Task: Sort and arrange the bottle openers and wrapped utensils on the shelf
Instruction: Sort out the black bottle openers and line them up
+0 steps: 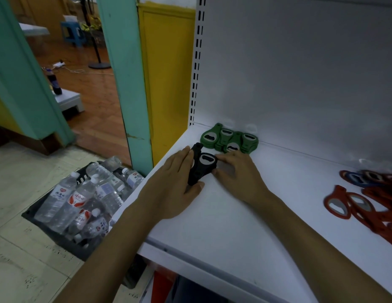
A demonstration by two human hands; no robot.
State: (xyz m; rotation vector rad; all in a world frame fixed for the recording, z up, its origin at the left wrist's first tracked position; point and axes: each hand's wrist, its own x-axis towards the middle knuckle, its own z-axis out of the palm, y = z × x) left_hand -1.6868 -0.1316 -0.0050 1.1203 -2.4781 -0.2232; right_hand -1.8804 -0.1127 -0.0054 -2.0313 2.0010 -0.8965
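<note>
A small stack of black bottle openers (201, 166) lies near the left end of the white shelf (245, 226). My left hand (173, 186) lies against the stack's left side, fingers straight along it and thumb under its near end. My right hand (236, 171) touches the stack's right side with fingertips and thumb. Just behind, in the back left corner, sits a group of green bottle openers (230, 139). A loose pile of red bottle openers (365, 204) spreads at the right, with a blue one (354, 179) among them. No wrapped utensils are in view.
The shelf's white back panel (300, 73) rises behind the openers, with a slotted upright (196, 68) at its left. On the floor to the left stands a dark crate of water bottles (85, 200). A yellow wall and a teal door frame are beyond.
</note>
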